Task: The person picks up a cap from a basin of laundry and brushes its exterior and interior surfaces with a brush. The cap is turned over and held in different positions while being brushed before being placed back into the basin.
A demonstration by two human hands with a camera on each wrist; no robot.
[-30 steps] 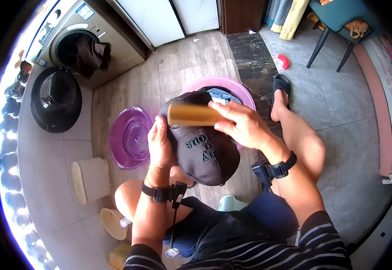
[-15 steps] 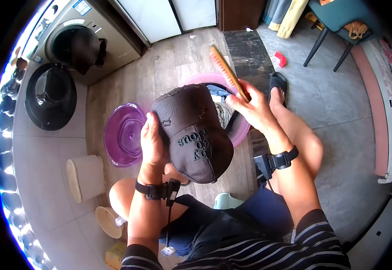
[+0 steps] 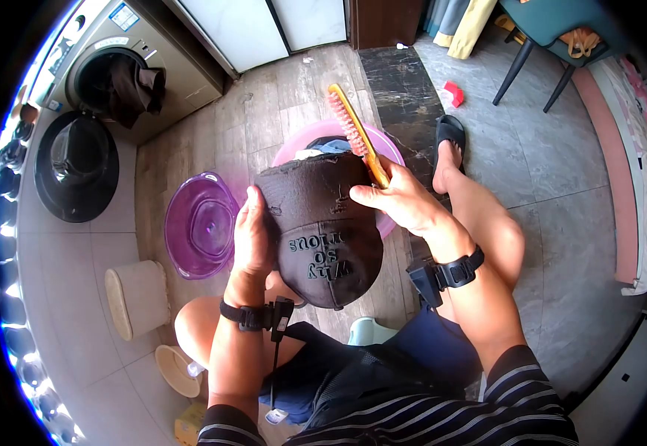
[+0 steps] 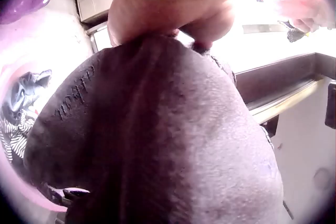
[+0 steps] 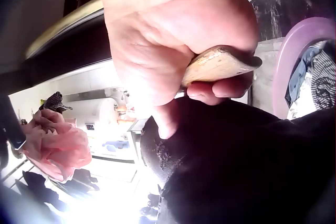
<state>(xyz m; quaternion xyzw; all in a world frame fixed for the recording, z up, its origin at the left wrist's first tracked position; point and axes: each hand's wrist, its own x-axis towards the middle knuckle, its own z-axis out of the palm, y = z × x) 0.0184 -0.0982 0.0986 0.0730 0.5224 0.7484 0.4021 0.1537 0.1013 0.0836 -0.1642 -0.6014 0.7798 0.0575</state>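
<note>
A dark brown cap (image 3: 331, 256) with raised lettering is held up over the lap, its brim pointing away from the body. My left hand (image 3: 250, 238) grips the cap's left edge, thumb up; its other fingers are hidden behind the cap. In the left wrist view the cap (image 4: 178, 129) fills the middle below the hand. My right hand (image 3: 412, 202) holds a wooden brush (image 3: 359, 134) by its handle, pink bristles facing left and head pointing away. The right thumb lies on the cap's right edge, and the right wrist view shows the handle (image 5: 220, 65) in the palm.
Behind the cap stands a pink basin (image 3: 293, 145) with clothes. A purple basin (image 3: 203, 227) sits to the left, near a lidded bin (image 3: 139, 297). Front left is a washing machine (image 3: 167, 85) with dark cloth hanging from its door. A chair (image 3: 561, 30) is at far right.
The brush has come off the cap, swung from lying across it to pointing away. The cap has turned so its lettering sits level, and the right hand has come back to its right edge.
</note>
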